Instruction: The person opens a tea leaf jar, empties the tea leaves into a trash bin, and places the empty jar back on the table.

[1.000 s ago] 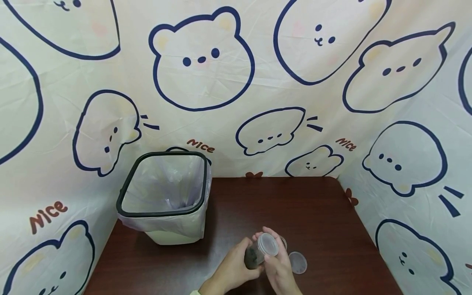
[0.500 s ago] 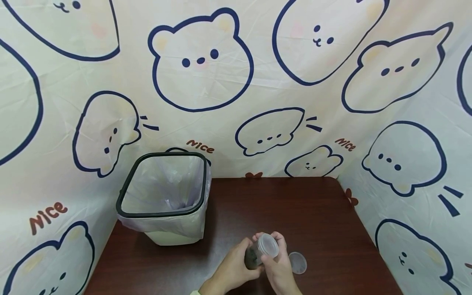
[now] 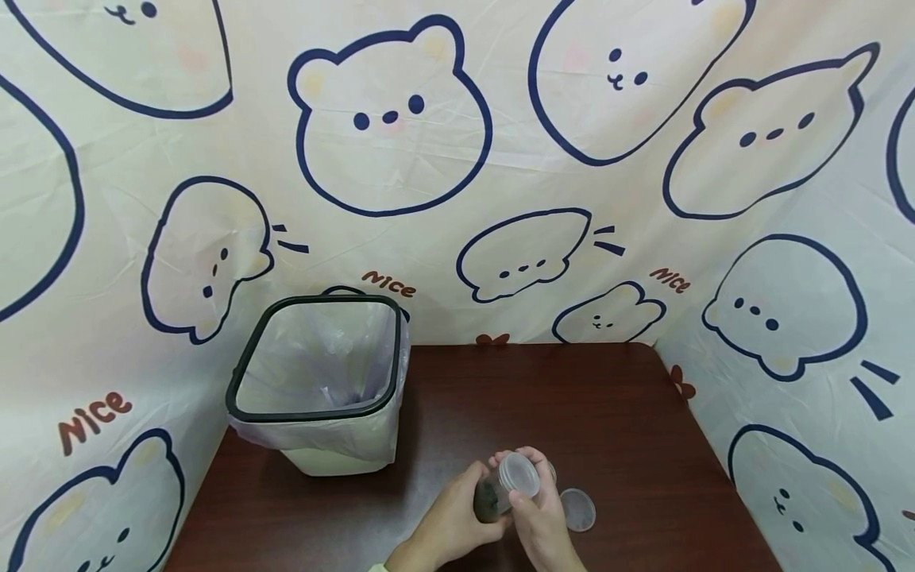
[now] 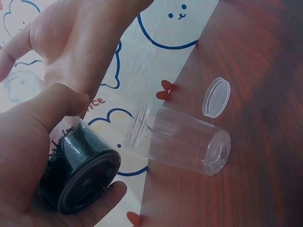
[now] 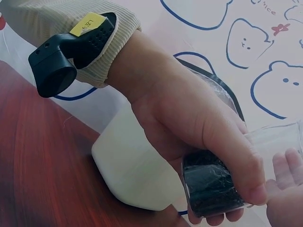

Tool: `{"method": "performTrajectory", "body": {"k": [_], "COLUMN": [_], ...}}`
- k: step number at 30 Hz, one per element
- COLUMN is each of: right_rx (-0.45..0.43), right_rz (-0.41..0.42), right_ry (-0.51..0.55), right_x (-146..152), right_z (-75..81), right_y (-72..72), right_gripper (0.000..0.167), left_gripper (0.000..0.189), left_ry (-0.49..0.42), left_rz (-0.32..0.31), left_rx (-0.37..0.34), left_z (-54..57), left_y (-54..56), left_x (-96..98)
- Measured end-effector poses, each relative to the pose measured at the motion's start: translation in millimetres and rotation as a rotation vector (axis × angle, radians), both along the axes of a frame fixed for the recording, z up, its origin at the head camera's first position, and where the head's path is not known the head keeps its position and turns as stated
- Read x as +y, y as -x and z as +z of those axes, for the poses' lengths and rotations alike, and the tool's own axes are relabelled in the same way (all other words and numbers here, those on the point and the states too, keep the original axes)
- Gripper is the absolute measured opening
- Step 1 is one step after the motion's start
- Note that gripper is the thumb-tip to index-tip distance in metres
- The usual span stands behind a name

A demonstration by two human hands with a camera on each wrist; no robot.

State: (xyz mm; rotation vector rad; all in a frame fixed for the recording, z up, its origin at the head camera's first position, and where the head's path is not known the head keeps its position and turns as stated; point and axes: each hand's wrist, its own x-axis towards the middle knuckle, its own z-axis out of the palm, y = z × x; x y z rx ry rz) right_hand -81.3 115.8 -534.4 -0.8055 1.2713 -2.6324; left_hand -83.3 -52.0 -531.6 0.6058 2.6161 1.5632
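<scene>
A clear plastic jar (image 3: pixel 490 497) with dark, stringy bits in its lower part is tilted between the two hands. Its body is gripped by the left hand (image 3: pixel 450 516), the thumb on one side and fingers round the other, as the left wrist view shows. Round the jar's translucent lid (image 3: pixel 520 475) curl the thumb and fingers of the right hand (image 3: pixel 541 516). A second clear jar (image 4: pixel 182 139), with nothing visible inside, stands uncapped just behind the right hand. Beside that jar a loose round lid (image 3: pixel 577 509) lies flat on the table.
A pale trash bin (image 3: pixel 336 457) with a dark rim and a plastic liner stands at the left of the brown wooden table (image 3: pixel 572 405). Printed cloth (image 3: pixel 429 254) hangs behind and along both sides.
The right hand's fingers shift back and forth round the lid, first stretched out, then drawn in, now slightly out again. The left hand and the jar stay almost still.
</scene>
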Motion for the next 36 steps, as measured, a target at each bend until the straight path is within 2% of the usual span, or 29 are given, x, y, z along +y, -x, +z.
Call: {"method": "performTrajectory", "body": {"k": [14, 32, 36], "right_rx": [-0.008, -0.001, 0.002], "right_rz": [0.003, 0.013, 0.011], "right_ry": [0.022, 0.04, 0.041], "right_x": [1.6, 4.3, 5.4], "right_z": [1.6, 3.4, 5.0], "right_y": [0.5, 1.7, 2.0], "right_gripper": [0.048, 0.045, 0.045], "left_gripper": [0.041, 0.042, 0.042], "left_ry": [-0.028, -0.037, -0.052], "left_rz": [-0.019, -0.022, -0.027], "left_rx": [-0.053, -0.068, -0.092], "left_z": [0.3, 2.8, 3.3], "left_y": [1.0, 0.7, 1.1], "left_x": [-1.3, -0.3, -0.8]}}
